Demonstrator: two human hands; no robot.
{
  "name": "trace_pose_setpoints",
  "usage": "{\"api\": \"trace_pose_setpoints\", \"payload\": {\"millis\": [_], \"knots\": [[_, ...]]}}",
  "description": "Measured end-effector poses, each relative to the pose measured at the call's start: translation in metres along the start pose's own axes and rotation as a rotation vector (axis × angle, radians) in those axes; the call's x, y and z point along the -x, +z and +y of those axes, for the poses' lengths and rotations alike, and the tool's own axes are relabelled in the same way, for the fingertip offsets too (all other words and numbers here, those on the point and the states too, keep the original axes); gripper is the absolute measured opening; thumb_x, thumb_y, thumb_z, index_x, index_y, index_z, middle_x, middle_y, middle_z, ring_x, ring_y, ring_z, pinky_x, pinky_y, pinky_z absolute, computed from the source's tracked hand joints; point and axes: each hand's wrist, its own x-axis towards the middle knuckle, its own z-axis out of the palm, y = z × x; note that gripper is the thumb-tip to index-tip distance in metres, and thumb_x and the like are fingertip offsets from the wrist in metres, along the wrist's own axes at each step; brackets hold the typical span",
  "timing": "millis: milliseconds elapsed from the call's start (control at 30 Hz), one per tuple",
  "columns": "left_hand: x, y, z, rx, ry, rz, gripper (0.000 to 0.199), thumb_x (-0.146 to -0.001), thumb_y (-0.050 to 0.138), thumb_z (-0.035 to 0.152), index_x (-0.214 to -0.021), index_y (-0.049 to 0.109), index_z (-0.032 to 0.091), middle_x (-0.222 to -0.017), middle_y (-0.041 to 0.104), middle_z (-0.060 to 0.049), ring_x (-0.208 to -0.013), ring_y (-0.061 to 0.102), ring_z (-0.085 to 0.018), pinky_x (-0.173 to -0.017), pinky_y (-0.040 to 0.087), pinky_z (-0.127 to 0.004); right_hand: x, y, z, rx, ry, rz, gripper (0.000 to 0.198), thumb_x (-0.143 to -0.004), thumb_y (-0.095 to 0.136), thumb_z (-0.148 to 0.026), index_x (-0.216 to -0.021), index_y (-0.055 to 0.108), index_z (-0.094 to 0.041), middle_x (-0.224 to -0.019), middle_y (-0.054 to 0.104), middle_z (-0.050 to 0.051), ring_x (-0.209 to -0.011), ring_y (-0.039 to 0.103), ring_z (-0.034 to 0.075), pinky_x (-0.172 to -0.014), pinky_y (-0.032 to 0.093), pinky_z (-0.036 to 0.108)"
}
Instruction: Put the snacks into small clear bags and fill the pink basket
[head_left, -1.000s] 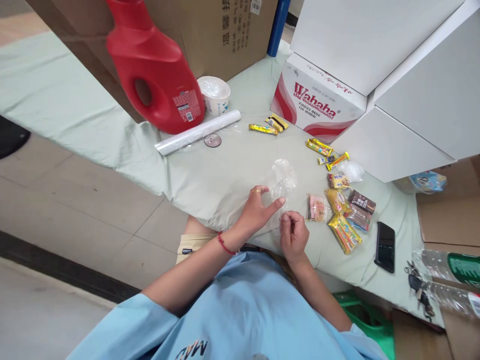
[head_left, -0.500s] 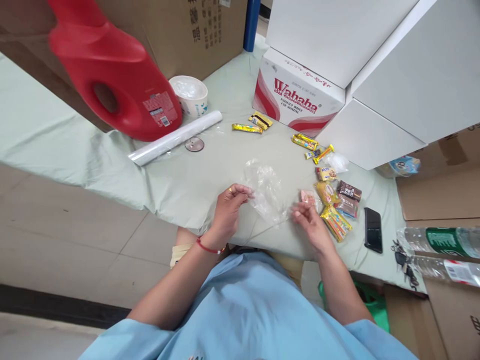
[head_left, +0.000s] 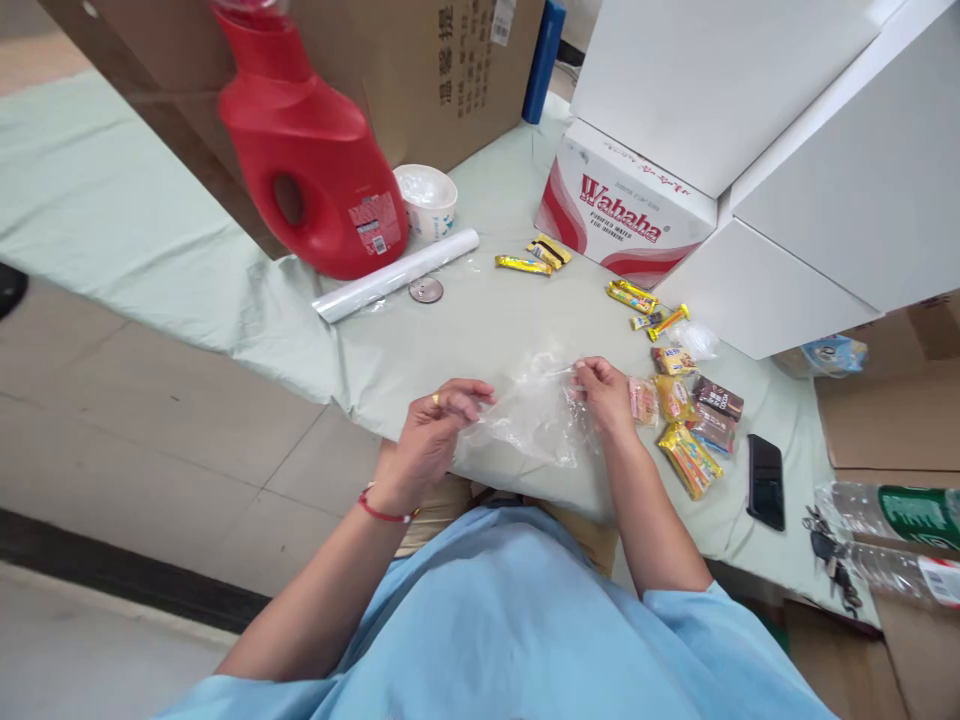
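Note:
A thin, crumpled clear plastic bag is spread between my two hands, just over the table's near edge. My right hand pinches its upper right edge between thumb and fingertips. At the bag's left side, my left hand has its fingers closed on the film, the fingertips slightly blurred. Just right of my right hand lie a pink-wrapped snack, a round yellow snack pack, a yellow striped packet and brown cocoa packets.
A white plastic roll, a round metal disc, a paper bowl and a red jug stand left. Yellow snack sticks lie before the Wahaha box. A phone, keys and bottles are right.
My right hand has moved up to the bag and taken its upper right edge. The bag is spread wider. My left hand has shifted left, and the camera view has turned slightly.

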Motion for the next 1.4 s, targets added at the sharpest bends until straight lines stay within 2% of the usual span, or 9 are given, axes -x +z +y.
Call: {"api": "trace_pose_setpoints", "payload": {"millis": [233,367,533,633,800,1000,1167,1333,1400], "knots": [[0.012,-0.07,0.02,-0.243,0.002,0.025,0.012,-0.077,0.075,0.035,-0.07,0.076,0.026,-0.095,0.077,-0.011,-0.098,0.07,-0.031,-0.096,0.053,-0.047,0.012,-0.026,0.008,-0.076,-0.011,0.167,0.029,-0.074,0.074,-0.049,-0.082,0.061,-0.024,-0.054,0.05,-0.009,-0.044,0.04,0.01,-0.043,0.028,0.025],[0.003,-0.049,0.024,-0.527,0.058,0.005,0.035,-0.088,0.069,0.052,-0.11,0.076,0.025,-0.125,0.073,-0.012,-0.124,0.065,-0.035,-0.111,0.048,-0.051,0.024,-0.022,0.008,-0.041,-0.065,0.122,0.028,-0.079,0.074,-0.049,-0.084,0.062,-0.024,-0.05,0.05,-0.009,-0.042,0.038,0.01,-0.043,0.027,0.025],[-0.035,0.004,-0.005,-0.822,0.075,-0.076,0.094,-0.066,0.089,0.056,-0.146,0.057,0.02,-0.147,0.061,-0.019,-0.139,0.056,-0.04,-0.118,0.042,-0.055,0.036,-0.022,0.011,-0.026,-0.089,0.064,0.033,-0.085,0.073,-0.055,-0.087,0.063,-0.024,-0.051,0.054,-0.008,-0.044,0.041,0.011,-0.045,0.03,0.025],[-0.058,0.023,-0.022,-0.838,0.072,-0.149,0.091,-0.061,0.093,0.052,-0.14,0.063,0.018,-0.114,0.074,-0.013,-0.115,0.067,-0.036,-0.107,0.048,-0.049,0.04,-0.038,0.02,0.025,-0.116,0.051,0.035,-0.088,0.072,-0.058,-0.09,0.066,-0.023,-0.053,0.052,-0.009,-0.046,0.041,0.011,-0.047,0.03,0.025],[-0.076,0.035,-0.028,-0.608,-0.062,-0.412,0.032,-0.08,0.076,0.055,-0.077,0.075,0.022,-0.059,0.062,0.001,-0.056,0.054,-0.016,-0.059,0.04,-0.029,0.048,-0.068,0.037,0.03,-0.079,0.132,0.039,-0.083,0.078,-0.06,-0.088,0.067,-0.023,-0.056,0.046,-0.009,-0.049,0.036,0.01,-0.048,0.028,0.025],[-0.08,0.025,-0.02,-0.435,-0.038,-0.083,0.032,-0.084,0.075,0.053,-0.074,0.07,0.022,-0.05,0.057,0.002,-0.049,0.045,-0.013,-0.055,0.033,-0.028,0.055,-0.07,0.041,-0.12,0.01,0.168,0.043,-0.08,0.078,-0.062,-0.084,0.06,-0.024,-0.057,0.048,-0.01,-0.046,0.035,0.009,-0.044,0.025,0.025],[-0.081,-0.001,-0.017,-0.536,0.023,0.199,0.027,-0.089,0.071,0.046,-0.08,0.068,0.021,-0.056,0.051,0.005,-0.053,0.043,-0.013,-0.056,0.031,-0.03,0.055,-0.064,0.042,-0.149,0.023,0.184,0.043,-0.08,0.078,-0.062,-0.082,0.056,-0.025,-0.06,0.053,-0.009,-0.044,0.037,0.009,-0.042,0.025,0.025],[-0.072,-0.005,-0.007,-0.638,0.14,0.32,0.029,-0.095,0.066,0.037,-0.118,0.065,0.019,-0.073,0.053,0.005,-0.065,0.051,-0.015,-0.069,0.042,-0.032,0.057,-0.066,0.049,0.029,-0.035,0.15,0.037,-0.091,0.068,-0.059,-0.085,0.061,-0.023,-0.06,0.055,-0.007,-0.049,0.045,0.012,-0.048,0.035,0.027],[-0.065,0.005,0.0,-0.674,0.22,0.348,0.024,-0.094,0.066,0.032,-0.115,0.065,0.02,-0.087,0.058,0.001,-0.076,0.055,-0.017,-0.081,0.046,-0.034,0.058,-0.066,0.051,0.127,-0.057,0.128,0.035,-0.094,0.065,-0.057,-0.091,0.064,-0.022,-0.065,0.06,-0.005,-0.055,0.052,0.014,-0.054,0.041,0.028]]}}
